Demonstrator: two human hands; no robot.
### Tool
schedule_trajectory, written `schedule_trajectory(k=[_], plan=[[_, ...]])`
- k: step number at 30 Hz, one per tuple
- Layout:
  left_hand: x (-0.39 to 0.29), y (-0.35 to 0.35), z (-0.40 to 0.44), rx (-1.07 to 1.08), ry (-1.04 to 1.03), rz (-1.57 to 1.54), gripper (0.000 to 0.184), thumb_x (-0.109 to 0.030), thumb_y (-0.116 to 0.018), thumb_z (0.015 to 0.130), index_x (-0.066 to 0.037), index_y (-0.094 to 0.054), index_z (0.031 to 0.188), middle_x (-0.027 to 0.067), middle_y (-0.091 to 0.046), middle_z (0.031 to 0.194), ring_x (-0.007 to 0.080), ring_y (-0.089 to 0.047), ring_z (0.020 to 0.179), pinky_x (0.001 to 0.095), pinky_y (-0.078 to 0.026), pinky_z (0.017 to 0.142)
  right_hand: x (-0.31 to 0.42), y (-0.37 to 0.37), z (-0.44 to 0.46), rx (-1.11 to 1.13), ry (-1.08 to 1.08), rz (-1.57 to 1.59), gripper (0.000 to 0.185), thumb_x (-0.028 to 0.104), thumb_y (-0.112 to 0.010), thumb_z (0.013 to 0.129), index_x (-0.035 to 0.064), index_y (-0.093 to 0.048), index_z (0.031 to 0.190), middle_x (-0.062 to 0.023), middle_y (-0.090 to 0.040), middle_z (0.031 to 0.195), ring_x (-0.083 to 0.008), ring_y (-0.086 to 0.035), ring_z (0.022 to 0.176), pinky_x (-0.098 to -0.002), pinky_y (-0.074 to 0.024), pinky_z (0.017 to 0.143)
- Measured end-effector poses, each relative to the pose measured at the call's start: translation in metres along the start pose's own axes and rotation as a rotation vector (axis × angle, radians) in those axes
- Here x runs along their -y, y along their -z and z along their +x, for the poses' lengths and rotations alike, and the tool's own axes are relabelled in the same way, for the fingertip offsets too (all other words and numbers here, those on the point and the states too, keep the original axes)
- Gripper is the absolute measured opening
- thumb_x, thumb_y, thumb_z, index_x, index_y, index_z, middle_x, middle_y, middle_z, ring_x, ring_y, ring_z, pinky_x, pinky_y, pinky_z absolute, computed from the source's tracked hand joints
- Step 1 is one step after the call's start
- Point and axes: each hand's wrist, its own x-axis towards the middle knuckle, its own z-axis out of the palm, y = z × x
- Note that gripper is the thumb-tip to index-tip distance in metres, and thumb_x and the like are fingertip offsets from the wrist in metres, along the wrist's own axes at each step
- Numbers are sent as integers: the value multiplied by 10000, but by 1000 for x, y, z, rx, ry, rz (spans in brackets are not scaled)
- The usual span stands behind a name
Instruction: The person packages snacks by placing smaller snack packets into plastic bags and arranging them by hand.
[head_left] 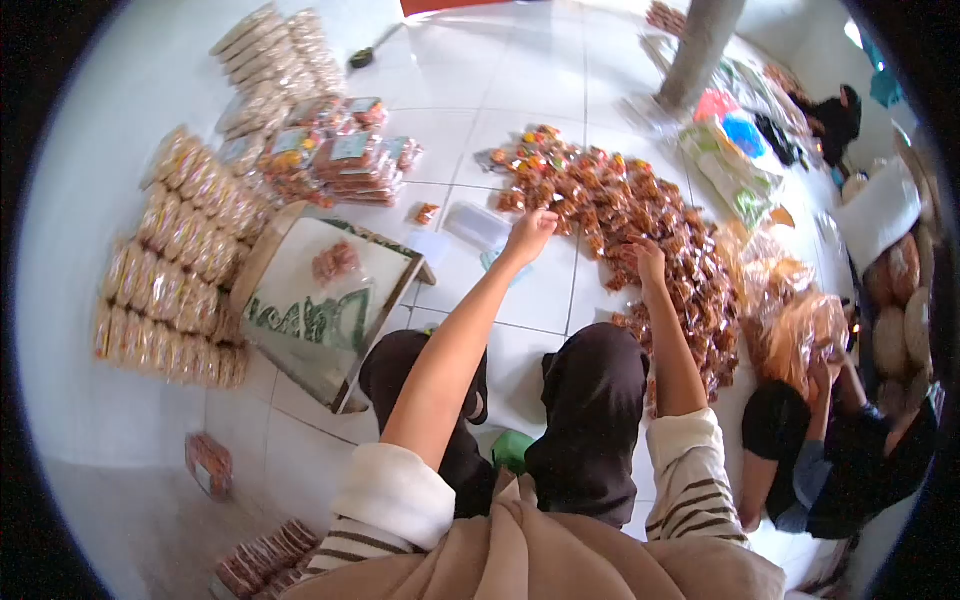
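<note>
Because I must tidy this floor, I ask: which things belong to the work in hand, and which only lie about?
Apparently in the work:
left hand, right hand
pile of small wrapped packets
clear box (less sure)

Apparently only lying about:
stacked long packs
low table, bundle on it
green object, use unclear

The floor (535, 60) is laid with white tiles and brightened by glare along its far edge. Its left edge is bounded by a pale wall (105, 150), beside which a low wood-edged table (292, 240) is placed. Near the far right corner, a grey pillar (700, 55) is seen; a window (853, 34), perhaps, is blurred beyond.
</note>
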Motion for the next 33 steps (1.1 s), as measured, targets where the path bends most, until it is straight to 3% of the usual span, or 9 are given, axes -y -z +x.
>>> schedule_trajectory(k=[3,4,11,13,14,22,27,29,33], plan=[[61,-57,6,48,-24,59,211,-177,-547,796,-40,-588,950,118,-632,891,224,-610,797,317,-469,721,-87,41,21,-182,-57,-391,204,136,-493,820,56,-613,964,-58,-618,721,-148,-596,637,-281,-451,557],[74,-73,5,80,-8,54,211,-177,-547,796,-40,-588,950,118,-632,891,224,-610,797,317,-469,721,-69,32,-2,-213,-203,-446,198,98,-446,846,71,-603,964,-32,-628,849,-99,-559,708,-234,-443,623],[168,-183,21,216,222,23,414,-110,-614,730,-93,-472,1118,180,-490,1006,310,-415,1028,378,-338,894,-169,53,3,-194,-174,-738,349,136,-565,782,7,-504,1100,-183,-541,1037,-292,-538,919,-335,-420,798],[178,-207,38,-110,-10,206,480,-78,-600,734,-114,-435,1183,171,-420,1067,271,-448,964,355,-382,858,-194,49,16,-328,-165,-643,481,154,-600,766,-42,-413,1162,-222,-493,1087,-325,-510,967,-348,-405,825],[177,-211,51,-141,-38,241,527,-78,-601,729,-98,-382,1208,226,-422,1087,349,-399,1050,402,-316,924,-196,44,25,-337,-188,-602,556,192,-620,764,-81,-365,1175,-235,-475,1109,-347,-471,1019,-376,-372,868],[174,-229,107,-242,157,76,508,-84,-642,707,-25,-385,1142,160,-464,1008,322,-409,1026,396,-327,912,-204,-7,59,-667,-208,-688,651,210,-684,715,-74,-334,1185,-286,-430,1097,-393,-408,1045,-419,-321,908],[192,-230,93,-243,121,194,404,-90,-661,705,-15,-420,1021,126,-487,917,262,-454,949,372,-380,858,-212,-8,53,-540,-173,-336,393,149,-688,709,-21,-510,1016,-161,-526,1013,-249,-525,904,-343,-411,787],[186,-219,94,-279,37,-244,370,-114,-667,720,-11,-428,984,126,-513,905,240,-523,865,343,-437,761,-177,-13,50,-468,-138,-173,345,151,-682,722,-20,-526,978,-119,-555,952,-190,-534,839,-297,-420,738],[146,-175,87,-147,112,-278,341,-134,-639,761,-19,-435,1009,99,-584,826,195,-589,770,310,-468,678,-128,-21,47,-309,-76,-36,250,121,-654,758,-11,-540,937,-31,-592,800,-75,-523,725,-203,-419,656]])
